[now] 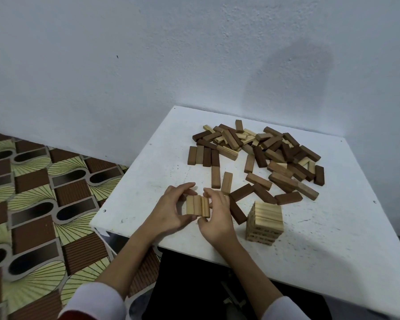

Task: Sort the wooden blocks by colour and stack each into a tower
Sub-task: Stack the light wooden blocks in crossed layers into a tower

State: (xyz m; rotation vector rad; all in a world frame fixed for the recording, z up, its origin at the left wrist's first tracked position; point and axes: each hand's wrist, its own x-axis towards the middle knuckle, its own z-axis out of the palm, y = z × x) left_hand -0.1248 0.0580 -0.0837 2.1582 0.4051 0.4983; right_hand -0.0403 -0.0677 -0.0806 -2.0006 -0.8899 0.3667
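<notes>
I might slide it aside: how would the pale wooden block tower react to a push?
The pale wooden block tower would probably shift unevenly or topple: its layers are loose, separate blocks. Pushed low, it may slide whole over the flat white table. It stands free of both hands.

Table (148,181) against wall (125,65); floor (32,204) to left. Loose pile (263,153) on table's far half. Tower (264,224) on near half, right of hands. Three-block row (198,206) between left hand (171,210) and right hand (215,218), near front-left edge.
</notes>
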